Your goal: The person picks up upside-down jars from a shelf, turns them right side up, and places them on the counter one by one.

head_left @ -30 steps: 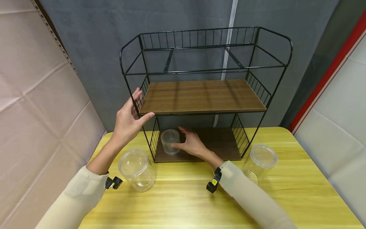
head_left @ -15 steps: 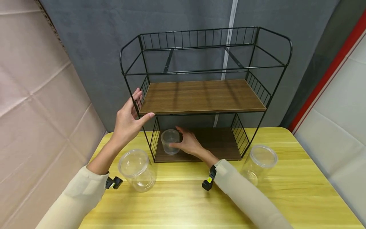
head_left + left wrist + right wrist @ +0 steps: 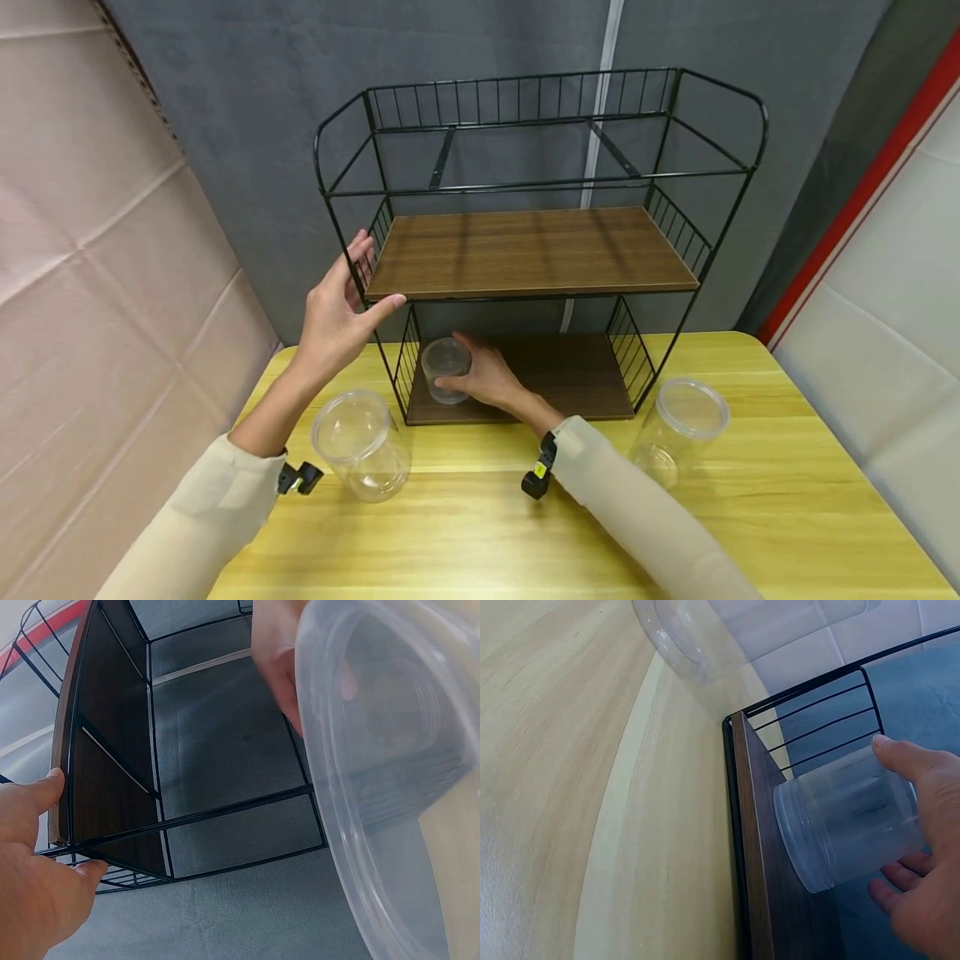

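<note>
My left hand (image 3: 333, 321) grips the left side of a black wire shelf rack (image 3: 517, 297). Its thumb lies along the front edge of the middle wooden board (image 3: 532, 254), and the fingers reach behind the side frame. On the lower board (image 3: 570, 375), at its left end, stands a small clear plastic jar (image 3: 442, 367). My right hand (image 3: 487, 375) holds this jar from the right, thumb in front and fingers behind. Up close, in the right wrist view, the jar (image 3: 855, 821) has its ridged rim against the board, with my thumb on its side.
A large clear jar (image 3: 360, 446) stands on the wooden table (image 3: 480, 533) before the rack's left corner, close to my left wrist. Another clear jar (image 3: 686, 425) stands by the right corner, partly behind my right sleeve. Grey cloth (image 3: 487, 42) hangs behind the rack.
My right hand has moved a little left and closed in around the small jar. The jar has stayed in place, and my left hand keeps its grip on the rack.
</note>
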Demonstrator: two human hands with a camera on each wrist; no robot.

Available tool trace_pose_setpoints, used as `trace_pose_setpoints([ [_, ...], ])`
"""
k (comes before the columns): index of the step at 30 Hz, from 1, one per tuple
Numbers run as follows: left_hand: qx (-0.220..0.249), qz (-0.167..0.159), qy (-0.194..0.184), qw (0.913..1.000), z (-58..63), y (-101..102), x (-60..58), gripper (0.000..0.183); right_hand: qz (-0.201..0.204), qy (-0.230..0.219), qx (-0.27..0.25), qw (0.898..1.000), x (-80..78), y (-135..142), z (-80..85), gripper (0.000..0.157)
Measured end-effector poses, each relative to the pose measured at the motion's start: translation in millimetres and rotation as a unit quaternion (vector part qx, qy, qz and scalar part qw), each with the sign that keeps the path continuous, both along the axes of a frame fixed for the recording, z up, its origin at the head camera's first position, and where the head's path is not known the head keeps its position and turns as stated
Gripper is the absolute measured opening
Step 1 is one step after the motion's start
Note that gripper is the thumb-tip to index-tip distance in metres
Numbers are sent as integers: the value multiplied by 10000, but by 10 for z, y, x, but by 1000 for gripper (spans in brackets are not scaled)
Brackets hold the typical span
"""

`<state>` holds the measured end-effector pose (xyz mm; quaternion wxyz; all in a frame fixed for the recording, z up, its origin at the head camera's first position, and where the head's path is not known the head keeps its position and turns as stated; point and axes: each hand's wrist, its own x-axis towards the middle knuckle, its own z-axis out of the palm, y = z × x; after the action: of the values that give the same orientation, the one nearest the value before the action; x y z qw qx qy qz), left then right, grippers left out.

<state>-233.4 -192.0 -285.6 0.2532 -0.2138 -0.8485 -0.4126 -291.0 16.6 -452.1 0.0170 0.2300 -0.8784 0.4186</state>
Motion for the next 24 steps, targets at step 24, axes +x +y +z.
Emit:
trace_pose_setpoints([
  [24, -15, 15, 48, 10000, -4, -12, -14, 83, 166, 672, 103, 9975, 161, 135, 14, 88],
])
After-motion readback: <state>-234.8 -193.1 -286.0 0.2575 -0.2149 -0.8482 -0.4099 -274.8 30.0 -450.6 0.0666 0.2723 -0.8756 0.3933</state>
